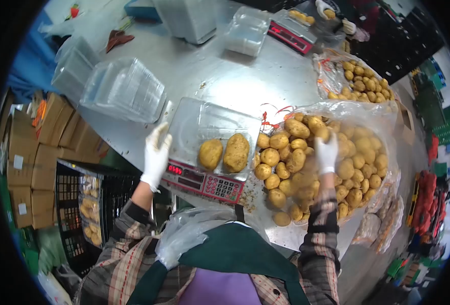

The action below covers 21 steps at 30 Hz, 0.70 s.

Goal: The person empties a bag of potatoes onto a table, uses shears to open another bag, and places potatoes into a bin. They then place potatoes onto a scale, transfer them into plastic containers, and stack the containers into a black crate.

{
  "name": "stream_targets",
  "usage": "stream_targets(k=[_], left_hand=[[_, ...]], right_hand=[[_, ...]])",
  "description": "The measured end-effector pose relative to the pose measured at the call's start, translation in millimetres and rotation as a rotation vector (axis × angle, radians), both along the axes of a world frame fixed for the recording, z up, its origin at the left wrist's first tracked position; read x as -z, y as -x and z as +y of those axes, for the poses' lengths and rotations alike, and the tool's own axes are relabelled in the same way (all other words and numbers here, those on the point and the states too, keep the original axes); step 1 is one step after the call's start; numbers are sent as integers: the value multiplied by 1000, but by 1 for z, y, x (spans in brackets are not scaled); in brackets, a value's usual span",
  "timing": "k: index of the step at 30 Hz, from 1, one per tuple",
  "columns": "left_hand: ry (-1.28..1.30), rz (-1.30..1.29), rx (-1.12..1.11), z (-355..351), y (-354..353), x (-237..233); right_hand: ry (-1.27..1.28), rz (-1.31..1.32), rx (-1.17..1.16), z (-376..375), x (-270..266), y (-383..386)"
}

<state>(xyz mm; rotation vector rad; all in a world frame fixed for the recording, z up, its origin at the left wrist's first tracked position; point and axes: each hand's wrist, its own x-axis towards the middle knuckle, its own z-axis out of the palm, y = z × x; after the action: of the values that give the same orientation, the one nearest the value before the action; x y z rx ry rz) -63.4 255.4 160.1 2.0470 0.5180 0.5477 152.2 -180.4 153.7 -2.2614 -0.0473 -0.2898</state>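
Note:
A red digital scale (203, 182) carries a clear plastic tray (187, 122) with two large potatoes in it, one on the left (210, 154) and one on the right (236, 152). My left hand (156, 156), in a white glove, is at the tray's left edge with its fingers apart and nothing in them. To the right, my gloved right hand (327, 153) reaches into a big heap of potatoes (358, 163) on a clear plastic bag (382, 119). Its fingertips are blurred against a potato (322, 133); whether they grip it does not show.
Stacked clear trays (126, 91) stand at the left, more (187, 18) at the back. Across the metal table (184, 73), another person's gloved hand (325, 9) holds a potato by a second scale (290, 38). A black crate (72, 208) is at lower left.

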Motion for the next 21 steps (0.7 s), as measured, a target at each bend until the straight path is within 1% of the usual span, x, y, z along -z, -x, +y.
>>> stream_targets(k=[1, 3, 4, 5, 7, 8, 9, 11, 13, 14, 17, 19, 20, 21], left_hand=[[39, -10, -43, 14, 4, -3], [123, -86, -117, 29, 11, -9], [137, -96, -131, 32, 14, -16], [152, -111, -141, 33, 16, -22], [196, -125, -141, 31, 14, -21], [216, -136, -147, 30, 17, -22], [227, -137, -156, 24, 15, -24], [259, -135, -114, 18, 15, -24], [319, -157, -104, 9, 14, -23], [332, -150, -91, 6, 15, -21], [379, -88, -56, 0, 17, -11], [401, -2, -12, -10, 21, -12], [433, 75, 45, -15, 24, -1], [502, 167, 115, -22, 25, 3]], right_hand=[[-324, -4, -51, 6, -11, 6], [-776, 229, -176, 19, -32, 25], [-987, 353, -193, 25, -43, 35], [-1275, 481, -242, 34, -44, 42], [-1236, 520, -291, 52, -33, 47], [-717, 429, -322, 95, -72, 70], [-576, 293, -346, 102, -52, 69], [-534, 250, -407, 129, -60, 81], [-508, 218, -539, 150, -57, 83], [-569, 268, -569, 161, -62, 87], [-435, 245, -666, 181, -73, 94], [-701, 363, -546, 185, -59, 86], [-831, 419, -484, 187, -52, 80], [-846, 503, -393, 189, -51, 72]])
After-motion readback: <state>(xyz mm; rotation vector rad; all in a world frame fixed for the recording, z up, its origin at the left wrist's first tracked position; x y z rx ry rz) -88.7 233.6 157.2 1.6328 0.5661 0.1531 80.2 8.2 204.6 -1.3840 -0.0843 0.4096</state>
